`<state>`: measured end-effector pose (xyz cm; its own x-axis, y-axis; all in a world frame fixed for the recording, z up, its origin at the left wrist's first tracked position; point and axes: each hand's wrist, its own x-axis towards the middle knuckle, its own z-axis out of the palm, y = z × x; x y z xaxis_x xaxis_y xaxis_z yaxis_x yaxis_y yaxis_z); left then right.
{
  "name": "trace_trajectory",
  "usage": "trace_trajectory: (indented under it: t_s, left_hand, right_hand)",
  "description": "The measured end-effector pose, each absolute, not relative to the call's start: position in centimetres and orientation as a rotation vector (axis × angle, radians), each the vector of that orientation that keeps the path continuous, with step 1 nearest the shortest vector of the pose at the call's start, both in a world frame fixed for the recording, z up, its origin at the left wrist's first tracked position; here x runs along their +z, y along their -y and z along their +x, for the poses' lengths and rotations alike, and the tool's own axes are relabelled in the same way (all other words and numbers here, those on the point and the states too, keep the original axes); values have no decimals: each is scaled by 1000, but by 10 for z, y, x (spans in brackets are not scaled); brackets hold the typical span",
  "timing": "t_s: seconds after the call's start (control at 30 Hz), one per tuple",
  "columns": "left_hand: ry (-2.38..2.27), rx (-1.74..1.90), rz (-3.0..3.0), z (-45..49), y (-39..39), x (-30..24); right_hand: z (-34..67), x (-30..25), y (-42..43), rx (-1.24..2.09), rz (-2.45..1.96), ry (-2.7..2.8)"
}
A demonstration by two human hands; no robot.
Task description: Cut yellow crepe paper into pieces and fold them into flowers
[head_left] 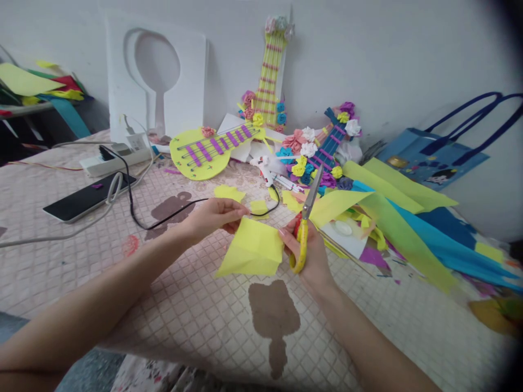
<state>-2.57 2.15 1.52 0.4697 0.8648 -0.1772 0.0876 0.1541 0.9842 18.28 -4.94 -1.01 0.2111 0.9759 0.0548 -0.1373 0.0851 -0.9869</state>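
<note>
A square of yellow crepe paper (253, 247) hangs between my two hands above the quilted cloth. With closed fingers, my left hand (218, 215) pinches its upper left corner. My right hand (312, 250) grips a pair of scissors (304, 228) with yellow and red handles, blades pointing up and away. The thumb of that hand also presses on the paper's right edge. Smaller yellow paper pieces (229, 193) lie just beyond my hands, near a white glue gun (263, 170).
Paper guitars (204, 155) decorated with paper flowers stand and lie by the wall. To the left are a power strip (116, 161), a black phone-like slab (87, 198) and loose cables. Long yellow and blue paper strips (433, 234) and a blue bag (433, 155) occupy the right.
</note>
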Motion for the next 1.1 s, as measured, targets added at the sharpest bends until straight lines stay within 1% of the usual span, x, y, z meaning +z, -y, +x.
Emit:
trace_trajectory:
  t_s: [0.13, 0.27, 0.43, 0.63, 0.83, 1.1]
  left_hand:
    - [-904, 688, 1203, -23, -19, 11]
    - [-940, 620, 1257, -21, -17, 11]
    - [-938, 698, 1254, -23, -16, 10]
    - [-778, 379, 1285, -24, -13, 9]
    - [-877, 523, 1285, -27, -20, 7]
    - [-864, 432, 1394, -33, -21, 21]
  right_hand:
    - [184, -9, 49, 1014, -1148, 984]
    - [183, -8, 51, 999, -1165, 1014]
    - [183, -10, 50, 980, -1153, 1022]
    - [185, -10, 48, 945, -1098, 946]
    - [181, -7, 50, 1060, -1043, 978]
    - [177, -4, 57, 1221, -1043, 998]
